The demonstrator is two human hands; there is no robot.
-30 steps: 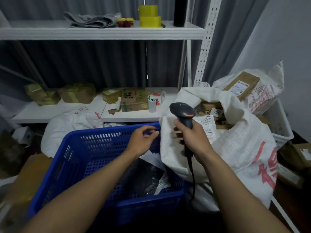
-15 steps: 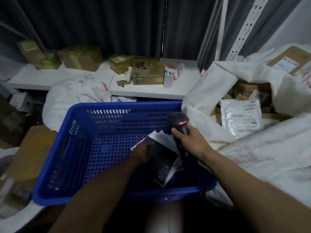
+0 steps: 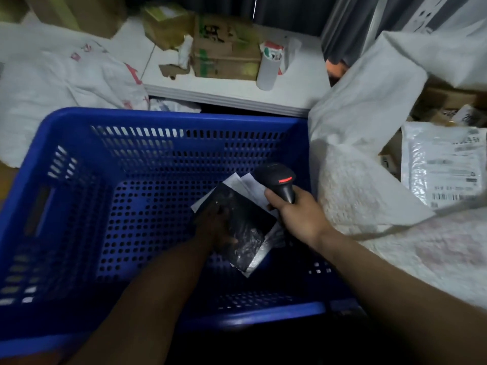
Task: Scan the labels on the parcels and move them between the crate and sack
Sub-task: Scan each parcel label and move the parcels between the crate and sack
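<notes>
1. Judged step: lifting a black parcel (image 3: 250,233) off the floor of the blue crate (image 3: 171,118) for scanning.
2. Next, its label likely needs turning toward the scanner (image 3: 278,179), before it goes into the white sack (image 3: 369,122) on the right.
3. The left hand (image 3: 218,227) reaches down onto the parcel; too dark to tell its grip.
4. The right hand (image 3: 300,214) wraps the scanner's handle, just beside the parcel.
</notes>
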